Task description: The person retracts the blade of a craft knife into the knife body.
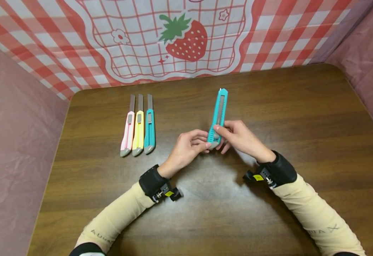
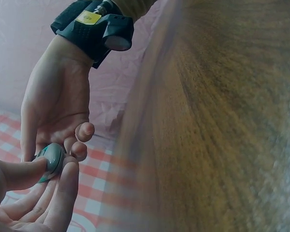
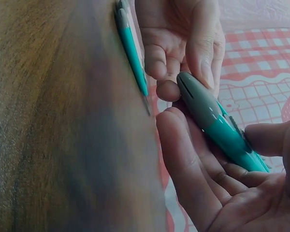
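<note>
Both hands hold a teal snap-off utility knife (image 1: 220, 106), raised above the table with its nose pointing away from me. At its grey end cap (image 3: 198, 99), my left hand (image 1: 185, 148) pinches with thumb and fingers. My right hand (image 1: 244, 139) grips the body from the other side, its thumb (image 3: 266, 137) on the slider. The slider sits near the grey end, and only a tiny blade tip shows at the nose. In the left wrist view, the cap (image 2: 53, 159) lies between thumb and fingers, hiding most of the knife.
Left of the hands, three more utility knives lie side by side with long blades out: pink (image 1: 128, 133), yellow (image 1: 138, 132) and teal (image 1: 149, 131). They lie on a brown wooden table (image 1: 186, 213). A checked strawberry cloth (image 1: 263, 32) hangs along the far edge.
</note>
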Motion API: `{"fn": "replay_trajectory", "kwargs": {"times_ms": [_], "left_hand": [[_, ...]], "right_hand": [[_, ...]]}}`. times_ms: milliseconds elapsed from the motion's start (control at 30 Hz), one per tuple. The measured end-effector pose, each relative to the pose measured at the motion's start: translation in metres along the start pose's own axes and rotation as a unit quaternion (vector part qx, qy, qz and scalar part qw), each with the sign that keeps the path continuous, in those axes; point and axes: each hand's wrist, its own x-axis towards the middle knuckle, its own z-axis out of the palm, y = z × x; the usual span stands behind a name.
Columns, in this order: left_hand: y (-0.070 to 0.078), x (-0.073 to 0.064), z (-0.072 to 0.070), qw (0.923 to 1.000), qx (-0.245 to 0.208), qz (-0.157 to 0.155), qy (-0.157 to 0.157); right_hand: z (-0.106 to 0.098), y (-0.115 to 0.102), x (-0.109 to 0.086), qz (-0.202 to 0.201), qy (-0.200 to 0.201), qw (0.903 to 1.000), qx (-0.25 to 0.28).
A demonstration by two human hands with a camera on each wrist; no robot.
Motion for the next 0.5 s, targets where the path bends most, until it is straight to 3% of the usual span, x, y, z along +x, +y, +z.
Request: {"fn": "replay_trajectory", "kwargs": {"times_ms": [500], "left_hand": [[0.0014,-0.0010,0.0005,0.9999,-0.008,0.010,-0.002]], "right_hand": [[0.0027,-0.0001,-0.0003,-0.011,0.033,0.9994,0.005]]}}
